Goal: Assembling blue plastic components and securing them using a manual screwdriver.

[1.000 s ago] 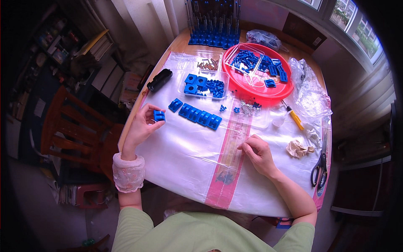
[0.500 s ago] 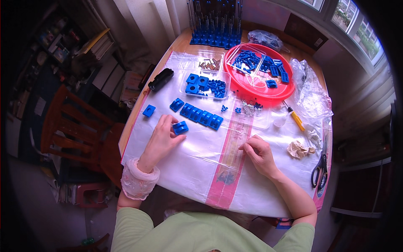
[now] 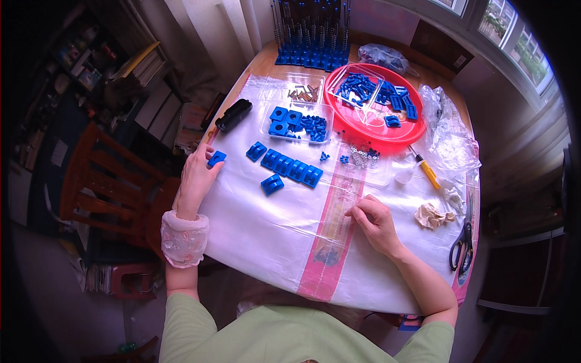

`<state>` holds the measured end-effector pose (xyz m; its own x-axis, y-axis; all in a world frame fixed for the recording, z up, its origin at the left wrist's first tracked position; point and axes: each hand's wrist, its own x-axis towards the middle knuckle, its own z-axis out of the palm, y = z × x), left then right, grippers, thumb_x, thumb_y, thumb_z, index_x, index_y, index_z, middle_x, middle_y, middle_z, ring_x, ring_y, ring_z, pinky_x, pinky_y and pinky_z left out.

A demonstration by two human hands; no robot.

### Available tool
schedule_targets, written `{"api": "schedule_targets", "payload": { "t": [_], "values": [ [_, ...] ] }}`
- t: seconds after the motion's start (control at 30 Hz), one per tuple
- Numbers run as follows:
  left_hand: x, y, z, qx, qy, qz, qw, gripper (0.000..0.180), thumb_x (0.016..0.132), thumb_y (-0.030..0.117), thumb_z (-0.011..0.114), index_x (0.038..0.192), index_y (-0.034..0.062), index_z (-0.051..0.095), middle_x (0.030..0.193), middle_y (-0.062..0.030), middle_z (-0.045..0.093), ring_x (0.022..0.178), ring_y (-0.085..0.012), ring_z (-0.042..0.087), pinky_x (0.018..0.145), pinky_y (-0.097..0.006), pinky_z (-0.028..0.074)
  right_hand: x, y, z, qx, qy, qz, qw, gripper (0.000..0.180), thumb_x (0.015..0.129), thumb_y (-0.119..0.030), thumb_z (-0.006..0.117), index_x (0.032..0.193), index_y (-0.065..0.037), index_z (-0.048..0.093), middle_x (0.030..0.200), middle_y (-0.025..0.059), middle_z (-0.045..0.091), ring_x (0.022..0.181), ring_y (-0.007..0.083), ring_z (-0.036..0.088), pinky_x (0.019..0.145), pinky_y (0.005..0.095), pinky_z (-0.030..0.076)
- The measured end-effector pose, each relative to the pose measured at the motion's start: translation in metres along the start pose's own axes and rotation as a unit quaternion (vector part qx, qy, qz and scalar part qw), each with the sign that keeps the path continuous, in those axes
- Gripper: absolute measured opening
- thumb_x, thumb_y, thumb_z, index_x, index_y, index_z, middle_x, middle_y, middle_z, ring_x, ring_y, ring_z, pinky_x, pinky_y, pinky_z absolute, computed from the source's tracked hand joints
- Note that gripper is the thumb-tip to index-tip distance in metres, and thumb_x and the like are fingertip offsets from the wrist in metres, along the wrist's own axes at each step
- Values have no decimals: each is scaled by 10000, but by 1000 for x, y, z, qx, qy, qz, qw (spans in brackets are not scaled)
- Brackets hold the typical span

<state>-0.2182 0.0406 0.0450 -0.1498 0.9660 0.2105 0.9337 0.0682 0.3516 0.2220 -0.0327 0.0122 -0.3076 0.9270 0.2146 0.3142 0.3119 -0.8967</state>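
Note:
At the table's left edge my left hand [image 3: 195, 175] has its thumb and fingers around a small blue plastic block [image 3: 216, 158] with a hole. The block still lies on the cloth. To its right a blue block with a raised curved part [image 3: 272, 184] sits by itself. Behind that is a row of similar blue blocks [image 3: 292, 167], with another such block [image 3: 256, 150] just left of the row. My right hand [image 3: 372, 221] rests on the cloth's pink stripe, fingers curled in and thumb against them, with nothing visible in it.
Behind the row stand a clear tub [image 3: 330, 124] of blue parts and a red basin [image 3: 417, 137] of more. A black case [image 3: 233, 115] lies left. Rightward are small washers [image 3: 363, 156], a yellow-handled screwdriver [image 3: 428, 174], crumpled paper [image 3: 433, 216], scissors [image 3: 461, 249] and plastic bags [image 3: 448, 130].
My left hand has set down the blue block with the curved part in front of the row and moved left to the block with the hole. My right hand has stayed still.

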Motion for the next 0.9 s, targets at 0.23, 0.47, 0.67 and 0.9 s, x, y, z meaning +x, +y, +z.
{"api": "schedule_targets", "payload": {
  "t": [0.23,0.47,0.67,0.9],
  "values": [
    [-5,8,-2,-411,-169,-72,893,347,1067,161,615,1391,52,553,1048,-129,720,775,-96,623,732,-248,546,-1,1,0,5,1,5,1000,162,992,-92,641,937,-14,772,756,74,630,771,190,583,701,340,473],
    [-23,37,-9,-657,-343,-129,659,355,1117,205,481,1431,45,524,1137,-143,691,800,-71,561,672,-191,490,-1,2,1,3,2,-4,1000,170,997,-94,637,938,-13,774,753,69,619,761,181,580,687,334,470],
    [-20,33,7,-563,-310,-113,757,334,1105,228,519,1402,78,543,1035,-92,742,777,-76,587,692,-226,500,-1,2,1,6,0,2,1000,166,995,-93,637,942,-14,773,767,72,612,760,181,578,687,335,467],
    [-43,63,19,-221,-115,40,968,362,1007,188,705,1257,13,509,958,-208,732,898,-374,733,792,-433,550,-1,0,1,8,4,18,1000,157,990,-82,637,935,-3,762,775,73,610,768,189,573,696,339,458]
  ]
}}
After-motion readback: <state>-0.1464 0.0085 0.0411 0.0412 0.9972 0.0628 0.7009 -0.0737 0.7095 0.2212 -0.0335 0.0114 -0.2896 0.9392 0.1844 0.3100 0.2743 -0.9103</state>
